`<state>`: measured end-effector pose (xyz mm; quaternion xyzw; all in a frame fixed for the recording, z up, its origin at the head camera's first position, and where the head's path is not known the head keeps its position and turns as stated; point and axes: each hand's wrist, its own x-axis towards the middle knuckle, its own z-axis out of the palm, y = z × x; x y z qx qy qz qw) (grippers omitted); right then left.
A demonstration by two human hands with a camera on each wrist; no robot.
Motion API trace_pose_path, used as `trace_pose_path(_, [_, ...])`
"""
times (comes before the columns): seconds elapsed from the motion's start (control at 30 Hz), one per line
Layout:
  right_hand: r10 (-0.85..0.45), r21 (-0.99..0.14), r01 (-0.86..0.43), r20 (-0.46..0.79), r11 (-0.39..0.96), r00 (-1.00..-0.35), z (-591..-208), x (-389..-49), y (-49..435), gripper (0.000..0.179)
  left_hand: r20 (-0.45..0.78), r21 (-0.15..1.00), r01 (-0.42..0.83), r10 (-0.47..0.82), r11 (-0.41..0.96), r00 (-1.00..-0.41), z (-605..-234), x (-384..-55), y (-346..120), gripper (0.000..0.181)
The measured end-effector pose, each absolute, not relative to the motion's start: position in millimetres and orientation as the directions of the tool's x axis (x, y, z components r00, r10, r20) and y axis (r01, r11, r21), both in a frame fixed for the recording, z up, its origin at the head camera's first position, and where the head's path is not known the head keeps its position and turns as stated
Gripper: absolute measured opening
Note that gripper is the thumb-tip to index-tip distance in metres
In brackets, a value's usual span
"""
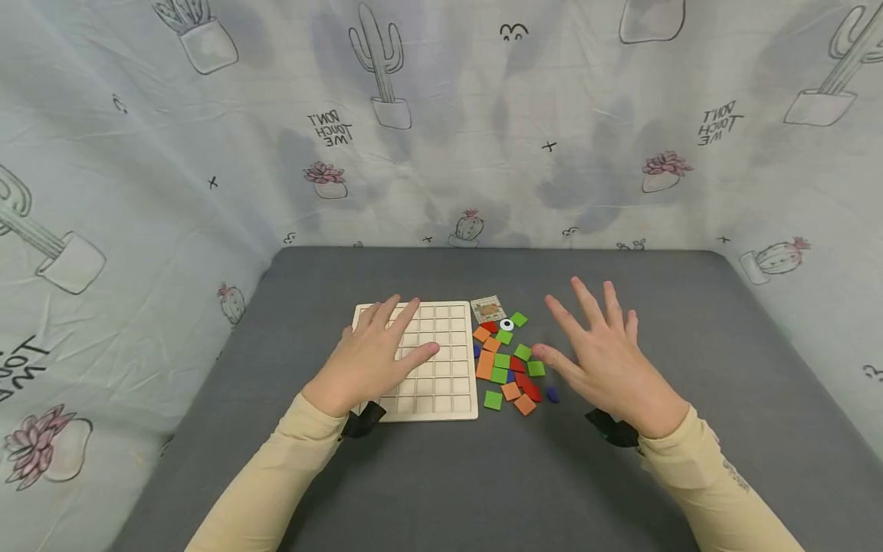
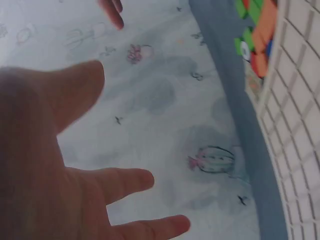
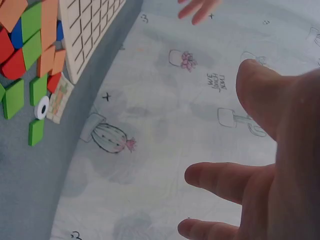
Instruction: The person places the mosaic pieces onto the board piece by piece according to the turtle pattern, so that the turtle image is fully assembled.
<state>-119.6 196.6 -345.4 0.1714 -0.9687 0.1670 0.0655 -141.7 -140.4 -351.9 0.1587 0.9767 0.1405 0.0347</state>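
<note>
My left hand (image 1: 372,356) is held over the left part of a pale wooden grid board (image 1: 451,383), fingers spread and nothing in it. To the right of the loose pieces hovers my right hand (image 1: 603,360), its fingers also spread and holding nothing. Between the hands, against the board's right side, lies a loose pile of flat pieces: green squares (image 1: 493,400), orange squares (image 1: 525,405), red pieces (image 1: 530,388) and blue ones (image 1: 553,394). A white ring-shaped piece with a dark centre (image 1: 507,325) sits near the top of the pile, beside a small picture card (image 1: 488,309).
The grey table top (image 1: 455,491) carries the board and pieces. A pale cloth (image 1: 469,115) printed with cacti hangs behind the table and along both sides. Dark wrist straps (image 1: 612,429) show below both hands.
</note>
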Motion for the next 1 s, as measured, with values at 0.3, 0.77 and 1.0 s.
trace_pose_path(0.3, [-0.316,-0.293,-0.359,0.183,0.886,-0.931,-354,-122,195,0.077,-0.091,0.321,0.179,0.218,0.930,-0.972,-369,-145,-174,0.081])
trace_pose_path(0.77, [-0.333,-0.279,-0.376,0.191,0.884,-0.924,-358,-125,193,0.075,-0.187,0.365,0.033,0.107,0.931,-0.977,-404,-157,-226,0.061])
trace_pose_path(1.0, [-0.391,-0.262,-0.459,0.273,0.849,-0.879,-363,-128,194,0.075,-0.254,0.407,-0.020,0.092,0.913,-0.963,-411,-159,-229,0.056])
